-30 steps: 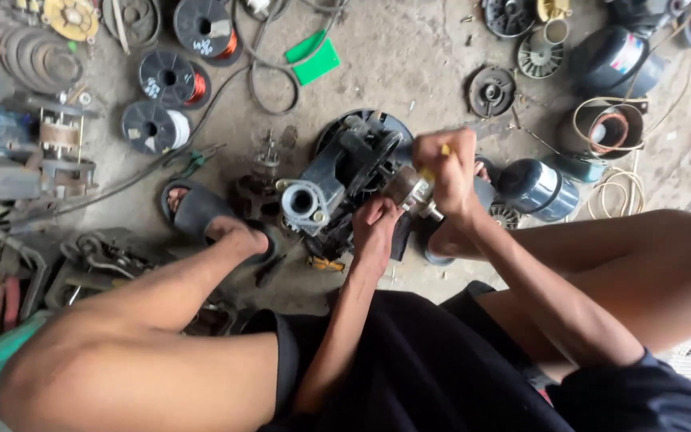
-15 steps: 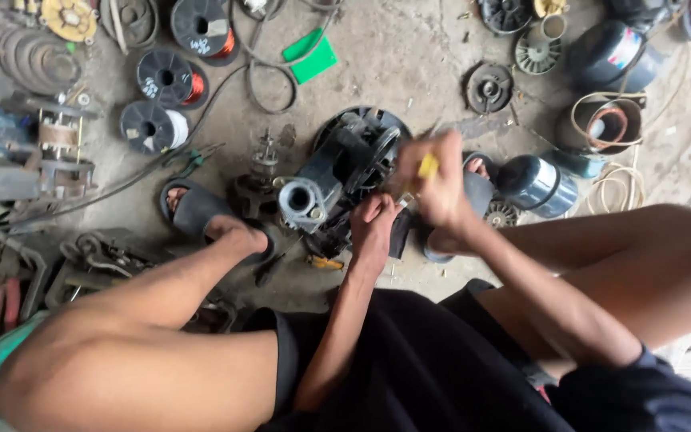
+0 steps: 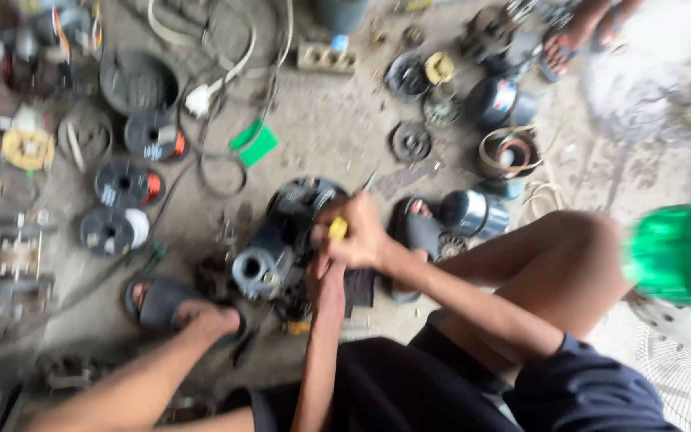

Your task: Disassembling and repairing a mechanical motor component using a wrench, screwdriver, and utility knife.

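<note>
- The person sits low on the dusty concrete floor [image 3: 337,136], knees wide apart.
- The right hand [image 3: 357,236] is curled tight into a fist around a screwdriver with a yellow handle [image 3: 337,229]. Its thin metal tip pokes out toward 1 o'clock.
- The left hand [image 3: 323,276] sits just under the right one, at 6 o'clock from it. It presses on the dark grey metal pump motor [image 3: 281,240]. The picture is too blurry to tell how far its fingers are open.
- The pump motor lies on the floor between the two feet, right in front of the person.
- A black sandal [image 3: 161,300] is at 9 o'clock from the motor.
- A small green card [image 3: 254,146] lies at 12 o'clock.
- Round spools of wire [image 3: 125,186] sit far off at 10 o'clock.
</note>
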